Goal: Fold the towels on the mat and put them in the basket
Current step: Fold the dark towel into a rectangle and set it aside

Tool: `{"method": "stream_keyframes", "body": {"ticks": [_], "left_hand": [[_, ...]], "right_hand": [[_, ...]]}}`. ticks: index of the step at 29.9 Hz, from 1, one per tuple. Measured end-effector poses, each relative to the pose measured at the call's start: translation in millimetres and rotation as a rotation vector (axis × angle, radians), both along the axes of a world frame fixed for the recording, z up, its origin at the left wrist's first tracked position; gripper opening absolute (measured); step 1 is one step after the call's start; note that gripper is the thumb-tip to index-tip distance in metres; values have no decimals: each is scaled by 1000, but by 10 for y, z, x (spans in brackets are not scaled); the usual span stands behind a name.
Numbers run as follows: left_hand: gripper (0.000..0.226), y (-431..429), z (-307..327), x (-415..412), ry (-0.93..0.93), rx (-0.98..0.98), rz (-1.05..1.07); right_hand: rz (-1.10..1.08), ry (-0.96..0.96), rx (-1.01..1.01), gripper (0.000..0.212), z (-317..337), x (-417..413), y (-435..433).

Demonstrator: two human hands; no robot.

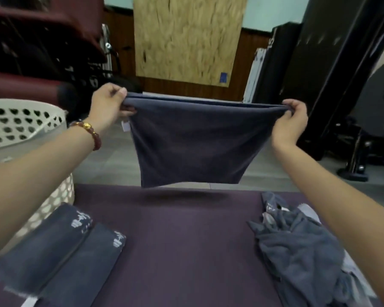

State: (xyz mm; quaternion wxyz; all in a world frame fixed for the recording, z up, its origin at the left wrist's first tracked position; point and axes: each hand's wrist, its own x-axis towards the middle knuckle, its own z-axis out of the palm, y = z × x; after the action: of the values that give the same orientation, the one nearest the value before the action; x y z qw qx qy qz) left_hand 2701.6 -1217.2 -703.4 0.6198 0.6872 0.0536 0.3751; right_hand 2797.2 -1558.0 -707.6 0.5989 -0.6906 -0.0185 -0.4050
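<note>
Both hands hold a dark towel (191,140) up above the far edge of the mat (175,240): the left hand (110,107) pinches its top left corner and the right hand (292,122) its top right. Two folded towels (60,251) lie on the mat's left beside the basket (20,120). A crumpled pile (297,251) lies on the right.

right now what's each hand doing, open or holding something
Left hand: closed, pinching the left top corner of the dark towel, held up above the mat.
Right hand: closed, pinching the towel's right top corner.
</note>
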Motion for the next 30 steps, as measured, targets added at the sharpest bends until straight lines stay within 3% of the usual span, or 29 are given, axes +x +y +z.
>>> {"method": "stream_keyframes", "body": {"ticks": [4,8,12,17,25,28,30], "left_hand": [[24,-11,157,-147,-110,-77,115],[32,35,48,-285,-52,126,58],[57,109,-64,-411,43,366,-93],[27,88,-82,-480,151,524,-162],[24,144,-177,-469,252,986,117],[30,51,-224,-497,71,985,200],[32,3,-241,-484,-13,837,210]], "right_hand": [[-61,-166,1,28,135,-122,139],[-83,-137,83,26,159,-154,150],[-61,-114,47,24,107,-149,86],[-20,-97,59,24,50,-160,-2],[-62,-59,52,28,-167,-146,-105],[-45,-12,65,27,-154,-87,-148],[-17,5,83,28,-160,-65,-158]]}}
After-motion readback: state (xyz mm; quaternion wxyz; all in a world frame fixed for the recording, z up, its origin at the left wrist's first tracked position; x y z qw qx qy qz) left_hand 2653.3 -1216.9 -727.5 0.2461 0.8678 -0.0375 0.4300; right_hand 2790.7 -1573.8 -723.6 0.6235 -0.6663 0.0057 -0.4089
